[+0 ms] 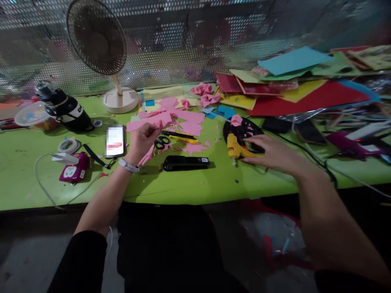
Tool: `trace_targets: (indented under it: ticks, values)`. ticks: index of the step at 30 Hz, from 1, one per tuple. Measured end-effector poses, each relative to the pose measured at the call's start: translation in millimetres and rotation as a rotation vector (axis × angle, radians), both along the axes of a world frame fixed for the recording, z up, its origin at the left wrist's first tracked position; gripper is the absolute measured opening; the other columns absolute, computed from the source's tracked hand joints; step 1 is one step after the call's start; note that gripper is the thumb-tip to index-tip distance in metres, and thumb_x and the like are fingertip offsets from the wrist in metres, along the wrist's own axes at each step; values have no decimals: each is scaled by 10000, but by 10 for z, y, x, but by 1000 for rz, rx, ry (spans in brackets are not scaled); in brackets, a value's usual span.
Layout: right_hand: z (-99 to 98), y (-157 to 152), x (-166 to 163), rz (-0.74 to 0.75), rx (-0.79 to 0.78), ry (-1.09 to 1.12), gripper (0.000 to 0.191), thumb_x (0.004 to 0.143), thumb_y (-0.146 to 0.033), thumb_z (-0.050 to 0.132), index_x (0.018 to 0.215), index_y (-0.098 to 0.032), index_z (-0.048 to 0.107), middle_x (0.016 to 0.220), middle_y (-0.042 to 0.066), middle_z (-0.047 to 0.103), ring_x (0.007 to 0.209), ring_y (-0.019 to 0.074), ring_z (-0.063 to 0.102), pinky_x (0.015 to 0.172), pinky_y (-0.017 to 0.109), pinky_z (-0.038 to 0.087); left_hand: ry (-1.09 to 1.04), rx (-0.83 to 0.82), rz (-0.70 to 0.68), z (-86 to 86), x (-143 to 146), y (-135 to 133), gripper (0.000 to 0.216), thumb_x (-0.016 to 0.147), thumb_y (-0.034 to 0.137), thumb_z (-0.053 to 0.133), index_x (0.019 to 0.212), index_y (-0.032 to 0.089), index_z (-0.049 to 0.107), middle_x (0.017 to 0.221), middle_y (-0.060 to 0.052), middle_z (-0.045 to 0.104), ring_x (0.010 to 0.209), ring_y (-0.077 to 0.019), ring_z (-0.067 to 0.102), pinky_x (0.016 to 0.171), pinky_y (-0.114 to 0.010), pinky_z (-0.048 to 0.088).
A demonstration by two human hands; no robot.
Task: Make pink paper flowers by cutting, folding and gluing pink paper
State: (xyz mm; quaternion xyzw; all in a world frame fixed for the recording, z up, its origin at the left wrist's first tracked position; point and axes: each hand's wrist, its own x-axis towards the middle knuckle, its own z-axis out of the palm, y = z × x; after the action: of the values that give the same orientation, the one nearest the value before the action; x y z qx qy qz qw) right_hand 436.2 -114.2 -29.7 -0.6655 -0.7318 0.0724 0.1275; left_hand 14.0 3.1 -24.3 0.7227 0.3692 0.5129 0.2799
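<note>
I judge this about midway: folded pink flowers [205, 92] lie beyond my hands, my left hand [142, 140] pinches an unglued pink sheet [159, 121], and my right hand [271, 154], fingers spread, rests on the glue gun [234, 147] on the bench [183, 183].

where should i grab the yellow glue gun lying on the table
By the handle, coming from the right. The glue gun lies flat on its side with the handle running right, under the right hand, and the nozzle pointing toward the person. Stay off that tip, which may be hot.
</note>
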Motion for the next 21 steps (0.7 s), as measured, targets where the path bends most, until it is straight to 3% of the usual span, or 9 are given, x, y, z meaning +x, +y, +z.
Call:
trace_targets:
  ticks: [3, 8, 14, 21]
  values:
    - [302, -7, -157, 28, 115, 0, 480, 793, -512, 605, 1122, -175, 690, 1221, 188, 658, 1149, 362, 608, 1017, 488, 443, -3, -4, 7, -4, 2, 7, 191, 839, 346, 706, 834, 166, 644, 765, -45, 697, 685, -125, 652, 644, -243, 531]
    - [636, 213, -674, 97, 227, 77, 301, 901, -407, 520, 956, -190, 721, 997, 147, 711, 906, 293, 665, 846, 436, 497, -25, -11, 22, -3, -21, 19, 169, 839, 329, 704, 841, 172, 642, 769, -37, 697, 704, -125, 662, 675, -246, 542]
    - [438, 694, -1420, 471, 16, 105, 216, 934, -292, 547, 960, -222, 750, 997, 96, 744, 882, 246, 667, 751, 376, 485, -23, -21, -15, -9, -17, 11, 149, 839, 299, 700, 848, 167, 632, 785, -38, 704, 715, -127, 666, 669, -246, 536]
    - [212, 985, -1855, 623, -128, 8, 255, 889, -139, 554, 1026, -247, 740, 977, 66, 721, 816, 192, 637, 663, 314, 427, -12, -22, -3, -4, -4, -14, 128, 843, 279, 701, 835, 168, 638, 741, -23, 679, 660, -106, 626, 612, -226, 493]
